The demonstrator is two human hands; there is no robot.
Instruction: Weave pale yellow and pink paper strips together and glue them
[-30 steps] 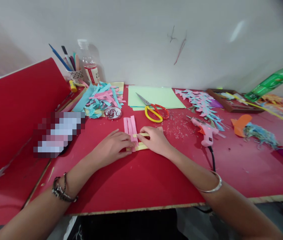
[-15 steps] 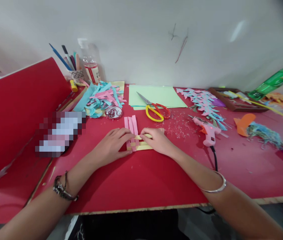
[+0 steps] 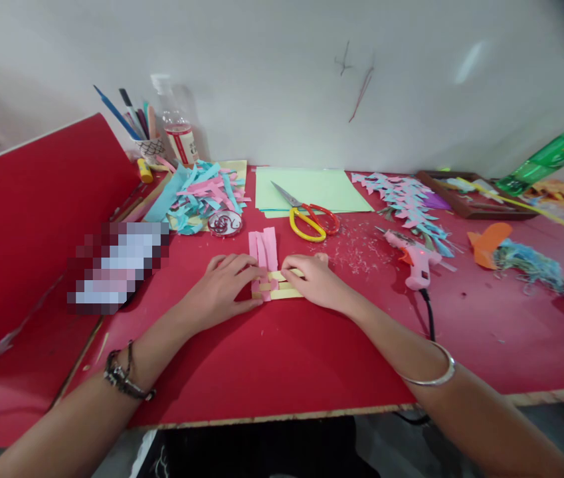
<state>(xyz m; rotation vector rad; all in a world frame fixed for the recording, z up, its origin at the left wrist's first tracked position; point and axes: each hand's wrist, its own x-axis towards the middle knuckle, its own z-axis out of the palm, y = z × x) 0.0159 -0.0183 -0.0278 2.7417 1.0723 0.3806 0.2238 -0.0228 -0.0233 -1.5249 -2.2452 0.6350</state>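
Pink paper strips [image 3: 270,247] stand lengthwise on the red table, interlaced with yellow paper strips [image 3: 286,293] running crosswise. My left hand [image 3: 226,285] holds the left edge of this weave, its thumb low and its curled fingers on the pink strips. From the other side, my right hand [image 3: 311,279] has its thumb and fingers closed on the upper yellow strip; its fingertips partly cover the weave. Scissors [image 3: 306,220] with one yellow and one red handle lie just behind my hands.
A pink glue gun [image 3: 414,259] with a black cord lies right. Behind are green paper sheets [image 3: 314,189], cut paper scraps [image 3: 206,189] and a paper-leaf strand [image 3: 401,199]. A phone-like blurred object [image 3: 119,265] is left; a brown tray [image 3: 475,206] sits back right.
The pink strips' upper ends have shifted slightly right and lie closer together. Both hands stay almost in place at the weave. The view has moved a little.
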